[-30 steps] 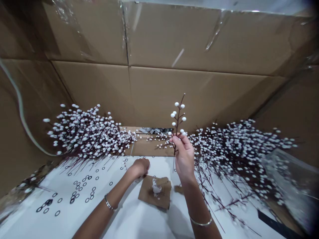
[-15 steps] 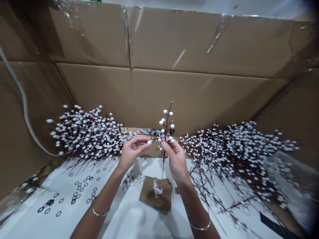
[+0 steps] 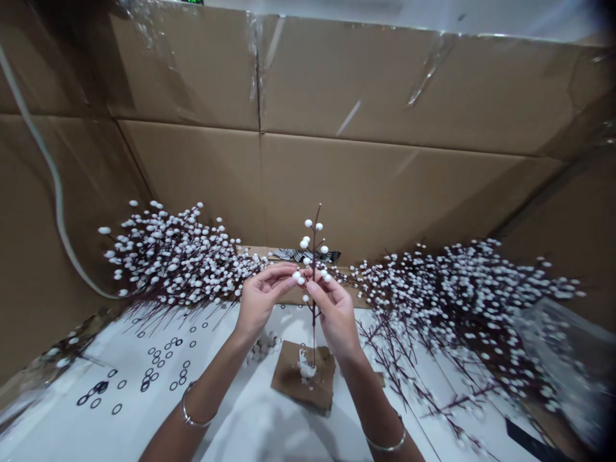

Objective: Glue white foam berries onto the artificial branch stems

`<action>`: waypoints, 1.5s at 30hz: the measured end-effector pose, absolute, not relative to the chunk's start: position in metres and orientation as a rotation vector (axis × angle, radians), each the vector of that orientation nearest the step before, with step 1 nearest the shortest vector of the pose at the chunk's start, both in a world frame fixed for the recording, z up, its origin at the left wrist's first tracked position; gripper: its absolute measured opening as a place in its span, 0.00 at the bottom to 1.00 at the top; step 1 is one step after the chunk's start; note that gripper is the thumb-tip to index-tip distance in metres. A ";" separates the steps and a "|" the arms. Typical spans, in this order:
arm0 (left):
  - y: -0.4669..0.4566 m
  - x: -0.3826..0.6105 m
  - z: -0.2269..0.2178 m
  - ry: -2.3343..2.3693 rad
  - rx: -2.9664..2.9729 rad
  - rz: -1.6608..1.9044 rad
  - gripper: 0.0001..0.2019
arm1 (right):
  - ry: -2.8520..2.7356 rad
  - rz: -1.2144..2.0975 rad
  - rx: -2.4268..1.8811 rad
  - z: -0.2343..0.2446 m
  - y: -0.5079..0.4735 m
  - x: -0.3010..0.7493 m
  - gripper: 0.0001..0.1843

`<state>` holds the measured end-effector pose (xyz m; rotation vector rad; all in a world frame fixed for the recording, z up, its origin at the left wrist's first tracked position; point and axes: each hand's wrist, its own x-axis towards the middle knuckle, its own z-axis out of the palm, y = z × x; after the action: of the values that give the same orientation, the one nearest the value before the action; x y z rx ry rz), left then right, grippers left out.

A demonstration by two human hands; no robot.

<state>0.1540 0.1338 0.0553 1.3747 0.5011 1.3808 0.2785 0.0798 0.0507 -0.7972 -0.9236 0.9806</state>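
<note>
Upright in front of me stands a thin brown berry branch [image 3: 314, 256] with white balls on short side twigs. My right hand [image 3: 337, 314] pinches its stem between thumb and fingers. My left hand [image 3: 261, 298] is closed in a pinch on a white berry [image 3: 297, 276] at the branch's left side. Whether that berry touches a twig is hard to make out. Below the hands lies a square of brown cardboard [image 3: 289, 372] bearing a blob of white paste [image 3: 307, 368]. Several loose white berries [image 3: 264, 346] lie beside my left forearm, partly hidden.
A bundle of white-berry branches [image 3: 178, 256] lies at the back left, another bundle [image 3: 447, 282] at the right. Small black rings [image 3: 154, 369] are scattered over the white table [image 3: 240, 430]. Cardboard walls [image 3: 366, 192] enclose the back and sides. Clear plastic [image 3: 572, 366] lies at the right.
My left hand has brought the white berry right, close to the branch. My right hand has moved the branch slightly left and down, its lower end now near the white paste.
</note>
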 end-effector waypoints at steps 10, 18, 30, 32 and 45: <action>0.139 0.152 0.052 0.509 1.259 1.356 0.12 | -0.919 1.019 -0.762 0.050 0.078 0.275 0.11; 0.139 0.150 0.052 0.605 1.314 1.352 0.09 | -0.877 1.030 -0.770 0.047 0.079 0.276 0.12; 0.136 0.150 0.054 0.628 1.276 1.380 0.10 | -0.942 0.904 -0.857 0.052 0.077 0.275 0.11; 0.135 0.151 0.054 0.621 1.281 1.387 0.09 | -0.949 0.887 -0.869 0.051 0.077 0.274 0.11; 0.133 0.153 0.053 0.602 1.277 1.397 0.09 | -0.955 0.804 -0.907 0.052 0.077 0.275 0.11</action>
<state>0.1533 0.1328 0.0525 1.2771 0.6020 1.3971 0.2746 0.0766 0.0522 -0.9065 -0.9547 0.8042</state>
